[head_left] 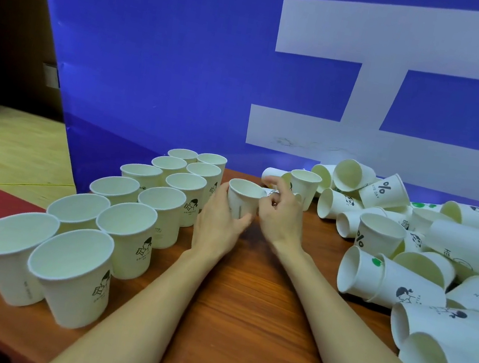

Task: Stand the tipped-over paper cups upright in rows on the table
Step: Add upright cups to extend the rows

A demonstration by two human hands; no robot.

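Head view: cup [241, 198] held upright at mid-table.
Left of cup, two upright rows [132, 201]; left hand [218, 222] wrapped round cup wall, right hand [280, 217] pinching its right side near rim; right of cup, tipped pile [412, 244]. Probably light, thin, easily crushed: best taken low on wall, gently.

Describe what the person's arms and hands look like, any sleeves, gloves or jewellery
Both forearms are bare as far as the frame shows: no sleeves in view. The left hand and right hand wear no gloves, and no rings, watch or bracelets show. Fingernails look short and unpainted, though small in this view.
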